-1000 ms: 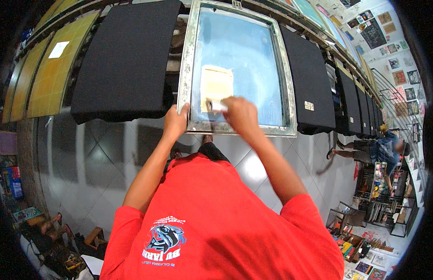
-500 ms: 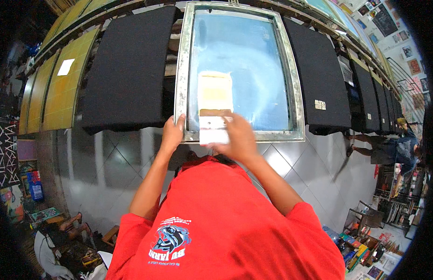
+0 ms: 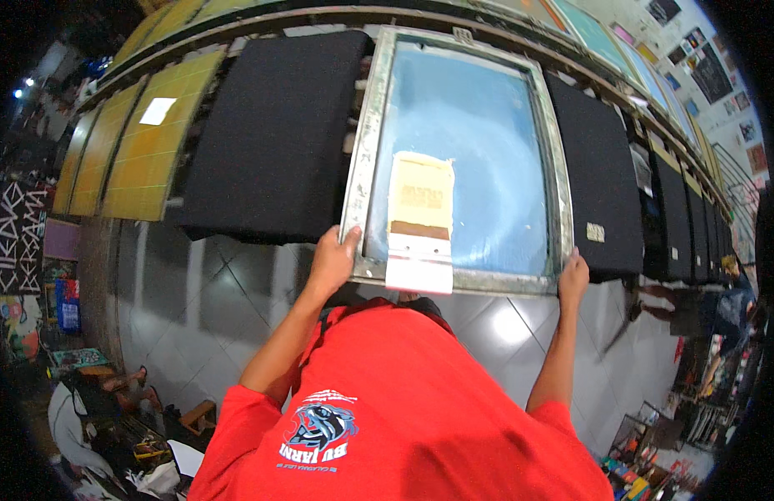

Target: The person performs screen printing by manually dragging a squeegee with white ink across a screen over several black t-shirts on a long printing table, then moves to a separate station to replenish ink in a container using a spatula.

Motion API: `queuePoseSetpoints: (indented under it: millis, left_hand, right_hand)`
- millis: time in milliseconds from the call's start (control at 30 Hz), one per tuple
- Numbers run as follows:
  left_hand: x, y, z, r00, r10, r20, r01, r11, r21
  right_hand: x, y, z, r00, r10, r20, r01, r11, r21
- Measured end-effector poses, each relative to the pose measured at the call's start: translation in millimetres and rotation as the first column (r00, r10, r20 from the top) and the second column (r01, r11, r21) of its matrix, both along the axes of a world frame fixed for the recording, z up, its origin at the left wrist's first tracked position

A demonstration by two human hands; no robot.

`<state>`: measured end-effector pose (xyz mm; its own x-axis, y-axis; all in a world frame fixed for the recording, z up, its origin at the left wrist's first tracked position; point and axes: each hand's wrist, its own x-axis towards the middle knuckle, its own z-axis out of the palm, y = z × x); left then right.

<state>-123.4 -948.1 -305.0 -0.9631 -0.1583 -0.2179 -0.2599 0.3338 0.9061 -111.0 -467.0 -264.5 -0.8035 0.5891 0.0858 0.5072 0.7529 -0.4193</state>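
A screen-printing frame [image 3: 362,179] with pale metal sides and blue mesh [image 3: 495,167] lies in front of me, between two black cloth-covered boards. At its near left corner my left hand [image 3: 332,260] is closed on the side bar, thumb on top. My right hand [image 3: 574,275] grips the near right corner, fingers wrapped round the edge. A white-handled squeegee [image 3: 419,265] with a brown blade rests across the near bar and the mesh, untouched by either hand. Just beyond its blade is a yellow rectangular patch [image 3: 424,188] with faint lettering. What lies under the mesh is hidden.
Black cloth covers the board on the left [image 3: 274,134] and the one on the right [image 3: 595,167], which bears a small pale print. Farther left, yellow boards [image 3: 157,150] stand in the row, one with a white paper [image 3: 158,111]. Another person [image 3: 695,301] is at the far right.
My right hand has let go of the squeegee and taken hold of the frame's near right corner. The left hand keeps its grip. The whole view has shifted, with the frame appearing farther right and lower.
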Motion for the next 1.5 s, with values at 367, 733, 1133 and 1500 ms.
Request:
queuePoseSetpoints:
  millis: [367,733,1133,1500]
  left_hand:
    - [9.0,6.7,-2.5,0.993,0.021,-0.12,-0.03,0.997,-0.075]
    - [15.7,11.3,7.5,0.997,0.068,-0.035,-0.071,0.994,-0.087]
    - [8.9,8.2,-20.2,0.995,0.077,-0.066,-0.078,0.997,-0.006]
    - [7.6,10.8,-17.8,0.996,0.074,-0.055,-0.076,0.996,-0.035]
  right_hand:
    - [-1.8,6.4,-42.1,0.981,0.065,-0.183,-0.096,0.981,-0.169]
    - [-26.2,-6.6,-19.3,0.995,0.083,-0.061,-0.094,0.977,-0.191]
    - [-26.7,-3.9,-24.0,0.996,0.041,-0.076,-0.051,0.988,-0.143]
    - [-35.4,2.3,-35.4,0.997,0.052,-0.059,-0.063,0.978,-0.2]
